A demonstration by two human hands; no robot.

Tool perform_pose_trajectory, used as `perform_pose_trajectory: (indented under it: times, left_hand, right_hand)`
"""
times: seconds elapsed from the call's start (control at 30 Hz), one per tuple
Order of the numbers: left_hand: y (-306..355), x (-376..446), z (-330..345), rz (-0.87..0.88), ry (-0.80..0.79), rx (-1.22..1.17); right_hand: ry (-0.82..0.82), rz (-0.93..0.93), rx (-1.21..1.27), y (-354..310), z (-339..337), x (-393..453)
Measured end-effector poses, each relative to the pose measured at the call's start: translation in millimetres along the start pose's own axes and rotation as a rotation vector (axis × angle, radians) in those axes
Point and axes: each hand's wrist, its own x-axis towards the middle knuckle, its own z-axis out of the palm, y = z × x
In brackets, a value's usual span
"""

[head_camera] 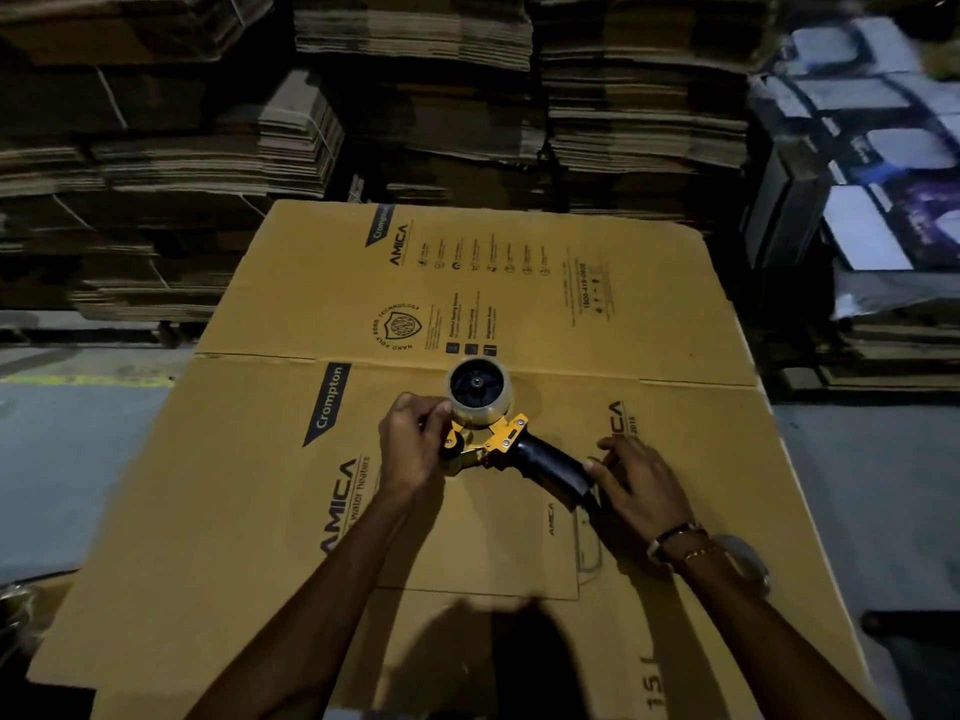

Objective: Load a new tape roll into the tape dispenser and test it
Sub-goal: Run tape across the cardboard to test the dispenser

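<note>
The tape dispenser (491, 439) lies on its side on the flattened cardboard carton (260, 314), near the centre of the sheet, just below the fold line. Its tape roll (480, 389) sits on the hub at the far end; the black handle (553, 467) points toward the near right.

Your left hand (410, 449) reaches in from the near left, forearm extended, wrist bent slightly. Its fingers (434, 410) are curled and closed at the left edge of the roll and the yellow frame (493, 433); whether they pinch a tape end cannot be told.

Your right hand (639, 485) comes in from the near right, palm down, fingers spread and loosely open. Its fingertips rest at the end of the handle without wrapping it. A bracelet (698, 552) is on that wrist.

Stacks of flat cartons (415, 85) stand beyond.
</note>
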Motion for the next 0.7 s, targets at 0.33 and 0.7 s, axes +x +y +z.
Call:
perform_pose_trajectory:
  times: [0.33,0.7]
  left_hand:
    - [-55,-12,-48,-0.402,0.063,-0.431]
    - [-72,-10,-35,-0.139,-0.213,0.024]
  right_hand:
    - [0.015,-0.163,-0.087,-27,8,7]
    - [-0.174,-0.482,-0.227,-149,45,54]
